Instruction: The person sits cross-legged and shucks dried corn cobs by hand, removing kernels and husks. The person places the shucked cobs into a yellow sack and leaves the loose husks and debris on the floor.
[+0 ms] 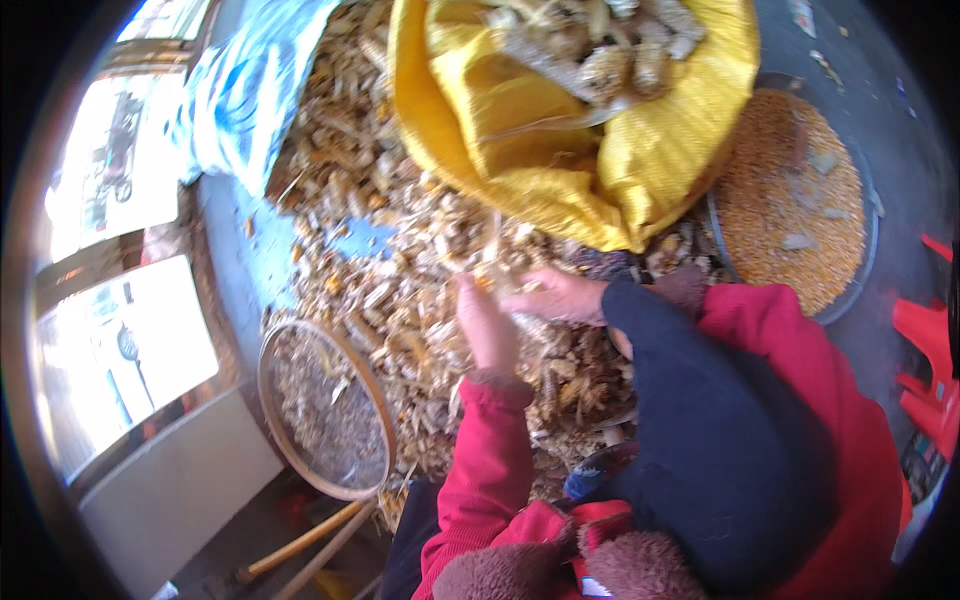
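My left hand [487, 322] and my right hand [559, 295] are close together over a large heap of corn cobs and husks [420, 300]. Something pale and yellowish, perhaps a piece of cob or husk, shows at my fingertips; blur hides its shape and whether either hand grips it. Just beyond my hands stands a yellow woven sack [510, 150], its mouth open, with corn cobs [604, 71] in it. A round basin [870, 247] of loose corn kernels [802, 195] sits to the right of the sack.
A round, wood-rimmed sieve [386, 420] leans on the heap at the left, above two wooden poles [304, 536]. A blue-and-white plastic sheet [240, 97] lies at the upper left, near a glazed door or window [124, 337]. Red plastic stools [926, 360] stand at the far right.
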The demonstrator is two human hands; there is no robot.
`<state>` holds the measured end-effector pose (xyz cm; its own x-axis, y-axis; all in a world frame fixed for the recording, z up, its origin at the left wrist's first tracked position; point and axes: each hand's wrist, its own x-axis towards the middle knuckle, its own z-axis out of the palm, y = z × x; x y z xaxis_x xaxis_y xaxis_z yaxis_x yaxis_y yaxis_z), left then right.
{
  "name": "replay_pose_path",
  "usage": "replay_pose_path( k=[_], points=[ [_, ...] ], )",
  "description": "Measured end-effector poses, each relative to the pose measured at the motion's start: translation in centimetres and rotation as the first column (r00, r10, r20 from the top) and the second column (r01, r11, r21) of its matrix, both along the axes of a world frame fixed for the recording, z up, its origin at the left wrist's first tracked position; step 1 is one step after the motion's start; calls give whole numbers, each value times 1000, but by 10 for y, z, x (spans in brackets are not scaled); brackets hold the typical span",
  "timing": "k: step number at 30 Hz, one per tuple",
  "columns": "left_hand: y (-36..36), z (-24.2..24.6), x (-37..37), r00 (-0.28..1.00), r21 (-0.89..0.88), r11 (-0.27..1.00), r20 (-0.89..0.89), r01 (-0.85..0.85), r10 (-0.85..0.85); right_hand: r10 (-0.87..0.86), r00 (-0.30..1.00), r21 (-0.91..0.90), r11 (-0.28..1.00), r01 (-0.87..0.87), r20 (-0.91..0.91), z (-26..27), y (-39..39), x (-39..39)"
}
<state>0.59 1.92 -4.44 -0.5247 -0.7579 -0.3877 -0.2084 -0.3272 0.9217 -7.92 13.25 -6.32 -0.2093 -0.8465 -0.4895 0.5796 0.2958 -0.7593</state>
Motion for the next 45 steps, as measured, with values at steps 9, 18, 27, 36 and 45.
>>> replay_pose_path(
  k=[9,18,27,36,45],
  points=[
    [5,1,-8,973,26,989,-184,145,-137,-70,984,-163,986,43,-164,-30,-1,7],
    [9,21,-14,958,215,974,-285,67,-3,-103,987,-208,975,76,-122,17,2,-7],
    [0,6,-2,965,-269,927,60,262,-255,4,986,-130,991,18,166,21,3,-5],
    [7,-25,11,998,-226,973,-44,40,-51,-16,964,-64,997,34,264,18,-1,-5],
    [16,-3,25,952,-294,910,181,292,-247,136,975,74,986,-151,175,-1,11,-3]
  ],
)
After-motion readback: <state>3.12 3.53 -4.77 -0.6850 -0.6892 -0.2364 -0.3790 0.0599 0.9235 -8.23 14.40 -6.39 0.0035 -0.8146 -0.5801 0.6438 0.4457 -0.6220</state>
